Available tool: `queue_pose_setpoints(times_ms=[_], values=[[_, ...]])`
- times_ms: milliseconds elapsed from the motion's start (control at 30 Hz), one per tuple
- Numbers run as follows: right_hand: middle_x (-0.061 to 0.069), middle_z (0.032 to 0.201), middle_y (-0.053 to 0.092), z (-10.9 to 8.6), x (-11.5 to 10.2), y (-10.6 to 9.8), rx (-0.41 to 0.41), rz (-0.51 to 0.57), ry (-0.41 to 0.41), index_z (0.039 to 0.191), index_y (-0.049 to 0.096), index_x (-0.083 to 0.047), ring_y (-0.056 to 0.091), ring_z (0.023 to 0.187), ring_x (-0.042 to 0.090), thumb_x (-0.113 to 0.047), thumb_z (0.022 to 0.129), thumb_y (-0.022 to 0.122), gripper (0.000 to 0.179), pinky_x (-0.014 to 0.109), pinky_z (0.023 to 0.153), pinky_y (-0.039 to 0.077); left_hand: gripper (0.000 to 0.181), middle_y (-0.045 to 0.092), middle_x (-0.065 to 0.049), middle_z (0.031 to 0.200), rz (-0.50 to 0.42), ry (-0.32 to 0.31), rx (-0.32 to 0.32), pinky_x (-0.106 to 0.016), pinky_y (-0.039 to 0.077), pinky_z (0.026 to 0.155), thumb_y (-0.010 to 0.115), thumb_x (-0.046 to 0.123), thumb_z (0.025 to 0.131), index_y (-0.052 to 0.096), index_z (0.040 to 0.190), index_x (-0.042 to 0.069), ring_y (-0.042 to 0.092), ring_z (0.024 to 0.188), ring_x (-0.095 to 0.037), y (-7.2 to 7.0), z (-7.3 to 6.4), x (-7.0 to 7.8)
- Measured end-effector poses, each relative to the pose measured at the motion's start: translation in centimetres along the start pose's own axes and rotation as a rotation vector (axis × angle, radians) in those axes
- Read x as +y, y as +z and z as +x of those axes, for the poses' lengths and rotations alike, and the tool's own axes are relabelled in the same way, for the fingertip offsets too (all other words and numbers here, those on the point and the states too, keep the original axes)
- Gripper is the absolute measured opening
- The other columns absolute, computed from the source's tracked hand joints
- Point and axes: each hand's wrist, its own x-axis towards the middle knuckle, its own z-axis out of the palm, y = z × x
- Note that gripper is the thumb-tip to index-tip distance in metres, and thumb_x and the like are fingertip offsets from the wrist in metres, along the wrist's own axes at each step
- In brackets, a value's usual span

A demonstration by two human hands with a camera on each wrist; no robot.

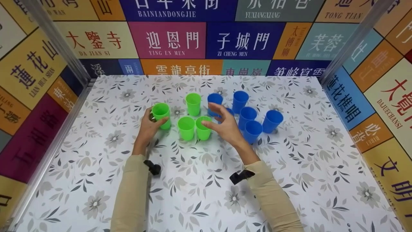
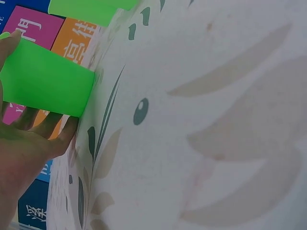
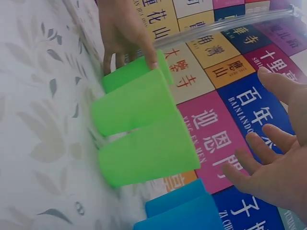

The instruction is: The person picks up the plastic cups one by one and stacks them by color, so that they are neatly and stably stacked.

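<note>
1. Left hand point(image 1: 148, 125): fingers and thumb curled around a bright green, tapered, smooth drinking cup point(image 1: 162, 112) at the left end of the group; the cup stands mouth up, its base at or close to the surface point(image 1: 193, 196).
2. Right hand point(image 1: 228, 125): thumb and fingers spread well apart, gripping nothing, above the middle of the group; the right wrist view shows a gap between it and the cups.
3. The cups' mouths face up; where they can be seen into, only the inner walls show. A blue tapered cup point(image 1: 230, 111), partly behind the right hand, cannot be judged.
4. Green cups: four. Besides the gripped one, one stands far, and two stand side by side on the near side.
5. Blue cups: six, clustered to the right, one at the far right of the green ones' row and one standing rightmost.
6. The floral-patterned surface stretches widely to the near side, left and right. Its far edge meets a colourful lettered wall point(image 1: 173, 40); lettered side panels point(image 1: 383, 96) border left and right.
</note>
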Motion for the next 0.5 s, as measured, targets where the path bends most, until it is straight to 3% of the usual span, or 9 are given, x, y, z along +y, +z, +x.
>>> queue_pose_setpoints(times_ms=[233, 500], values=[[0.016, 0.157, 0.041, -1.0, 1.5, 0.0, -0.009, -0.022, 0.013, 0.151, 0.041, -0.006, 0.036, 0.148, 0.031, -0.008, 0.089, 0.075, 0.07, 0.054, 0.12, 0.032, 0.078, 0.051, -0.017, 0.144, 0.021, 0.034, 0.027, -0.045, 0.041, 0.114, 0.077, 0.03, 0.089, 0.034, 0.152, 0.014, 0.048, 0.136, -0.03, 0.2, -0.1, 0.0], [0.017, 0.158, 0.038, -1.4, 2.8, 0.2, -0.031, -0.026, 0.043, 0.152, 0.037, -0.004, 0.034, 0.149, 0.032, -0.015, 0.087, 0.078, 0.078, 0.053, 0.12, 0.032, 0.074, 0.051, -0.017, 0.144, 0.009, 0.05, 0.021, -0.045, 0.04, 0.115, 0.075, 0.029, 0.091, 0.035, 0.151, 0.013, 0.048, 0.137, -0.03, 0.2, -0.3, -0.1]])
